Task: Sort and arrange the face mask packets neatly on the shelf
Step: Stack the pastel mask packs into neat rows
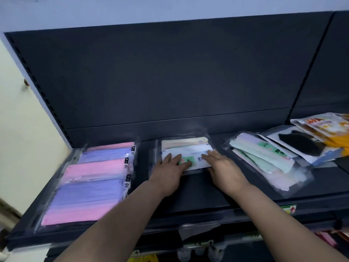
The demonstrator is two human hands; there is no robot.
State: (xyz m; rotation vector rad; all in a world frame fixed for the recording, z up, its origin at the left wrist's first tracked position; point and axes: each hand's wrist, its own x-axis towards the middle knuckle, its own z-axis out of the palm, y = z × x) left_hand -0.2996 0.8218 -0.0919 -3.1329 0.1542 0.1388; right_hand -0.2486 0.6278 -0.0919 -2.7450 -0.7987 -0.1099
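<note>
A white mask packet with a green label (190, 157) lies on top of a small stack at the back middle of the dark shelf (200, 193). My left hand (170, 171) rests flat on its left half with fingers straight. My right hand (221, 167) lies flat on its right end. To the left, pink and purple packets (90, 178) lie in an overlapping row. To the right sits a loose heap of pale green and pink packets (264, 159).
Further right lie a black mask packet (302, 144) and orange packets (324, 127) in a messy pile. The shelf's dark back panel (170, 76) rises behind. A price rail runs along the front edge (207, 227). A cream wall stands at the left.
</note>
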